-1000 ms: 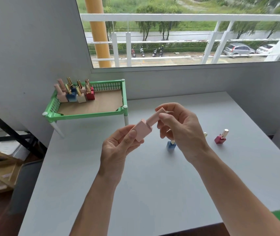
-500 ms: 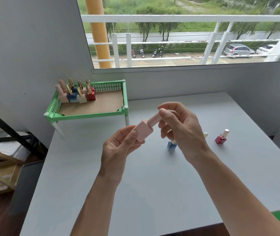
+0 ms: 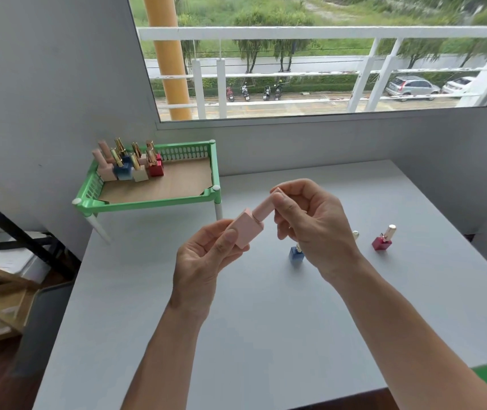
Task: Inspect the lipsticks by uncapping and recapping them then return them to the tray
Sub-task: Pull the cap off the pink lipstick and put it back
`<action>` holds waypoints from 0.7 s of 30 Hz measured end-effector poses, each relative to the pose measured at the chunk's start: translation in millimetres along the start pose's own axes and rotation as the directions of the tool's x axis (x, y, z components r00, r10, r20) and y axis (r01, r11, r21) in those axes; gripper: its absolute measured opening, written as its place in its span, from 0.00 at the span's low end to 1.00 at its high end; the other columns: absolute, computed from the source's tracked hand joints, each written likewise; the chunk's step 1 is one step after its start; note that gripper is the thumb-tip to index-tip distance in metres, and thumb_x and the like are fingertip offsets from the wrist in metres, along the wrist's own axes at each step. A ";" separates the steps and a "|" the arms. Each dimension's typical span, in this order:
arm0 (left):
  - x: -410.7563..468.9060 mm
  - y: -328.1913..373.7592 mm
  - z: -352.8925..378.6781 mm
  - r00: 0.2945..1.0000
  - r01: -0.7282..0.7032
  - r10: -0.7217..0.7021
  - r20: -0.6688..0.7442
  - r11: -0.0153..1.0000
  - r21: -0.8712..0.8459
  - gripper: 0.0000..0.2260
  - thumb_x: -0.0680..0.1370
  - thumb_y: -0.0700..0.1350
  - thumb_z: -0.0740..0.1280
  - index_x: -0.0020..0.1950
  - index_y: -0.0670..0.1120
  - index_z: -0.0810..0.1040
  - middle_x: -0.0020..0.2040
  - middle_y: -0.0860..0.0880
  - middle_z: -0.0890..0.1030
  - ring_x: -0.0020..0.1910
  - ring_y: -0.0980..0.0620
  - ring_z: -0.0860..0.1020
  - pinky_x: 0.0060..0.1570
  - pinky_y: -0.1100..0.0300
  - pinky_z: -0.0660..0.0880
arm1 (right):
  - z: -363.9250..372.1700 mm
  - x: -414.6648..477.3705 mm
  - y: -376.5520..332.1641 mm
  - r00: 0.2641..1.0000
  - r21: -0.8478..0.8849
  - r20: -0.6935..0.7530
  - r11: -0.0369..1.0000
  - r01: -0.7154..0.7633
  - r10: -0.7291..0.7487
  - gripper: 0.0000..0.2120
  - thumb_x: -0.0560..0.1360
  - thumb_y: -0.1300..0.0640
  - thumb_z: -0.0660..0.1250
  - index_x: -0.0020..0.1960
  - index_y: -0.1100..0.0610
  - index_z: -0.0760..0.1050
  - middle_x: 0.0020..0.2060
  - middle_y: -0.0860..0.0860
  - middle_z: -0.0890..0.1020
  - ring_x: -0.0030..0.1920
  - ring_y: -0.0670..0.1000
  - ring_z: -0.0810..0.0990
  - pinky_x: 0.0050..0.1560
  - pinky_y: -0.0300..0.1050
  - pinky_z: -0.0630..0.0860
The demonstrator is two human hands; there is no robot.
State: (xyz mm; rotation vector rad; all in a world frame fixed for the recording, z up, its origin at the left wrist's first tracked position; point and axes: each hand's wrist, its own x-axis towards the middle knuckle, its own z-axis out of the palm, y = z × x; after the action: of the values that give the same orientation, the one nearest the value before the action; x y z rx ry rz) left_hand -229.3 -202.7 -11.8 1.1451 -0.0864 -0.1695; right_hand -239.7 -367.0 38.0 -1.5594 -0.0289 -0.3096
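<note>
Over grey table [image 3: 265, 335], both hands pinch pink lipstick [image 3: 248, 230] (capped).

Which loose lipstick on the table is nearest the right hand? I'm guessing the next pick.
The blue lipstick, standing just beside the right hand at the wrist. The red lipstick stands clearly farther off toward the table's right side.
</note>
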 end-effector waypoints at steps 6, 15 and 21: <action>3.0 -4.4 0.2 1.000 -0.003 0.004 -0.020 1.000 0.009 0.07 0.68 0.46 0.73 0.45 0.50 0.85 0.44 0.46 0.86 0.38 0.49 0.83 0.42 0.60 0.79 | -0.1 2.9 3.9 1.000 -0.024 -0.022 1.000 -0.005 0.004 0.04 0.74 0.53 0.67 0.40 0.51 0.76 0.26 0.47 0.78 0.24 0.48 0.75 0.26 0.34 0.69; 6.2 -4.8 2.4 1.000 -0.014 0.014 -0.007 1.000 0.004 0.12 0.65 0.51 0.77 0.46 0.51 0.85 0.43 0.48 0.86 0.38 0.51 0.83 0.41 0.62 0.79 | -3.0 3.6 7.5 0.999 0.032 -0.001 0.999 -0.033 0.033 0.04 0.73 0.54 0.68 0.42 0.54 0.76 0.28 0.49 0.78 0.25 0.49 0.75 0.26 0.33 0.69; 10.9 -7.6 1.5 1.000 -0.005 0.005 -0.019 1.000 -0.006 0.07 0.70 0.44 0.70 0.46 0.51 0.85 0.43 0.48 0.86 0.38 0.51 0.83 0.41 0.62 0.79 | -3.3 -1.1 17.9 0.993 -0.033 0.055 0.995 -0.099 0.101 0.07 0.69 0.51 0.70 0.46 0.50 0.77 0.30 0.44 0.78 0.26 0.47 0.76 0.27 0.33 0.68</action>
State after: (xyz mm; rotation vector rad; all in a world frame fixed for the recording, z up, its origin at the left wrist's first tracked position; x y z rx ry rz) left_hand -219.5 -209.1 -18.3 1.1398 -0.0721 -0.1549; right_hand -237.5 -370.4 20.2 -1.5938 0.0099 -0.1875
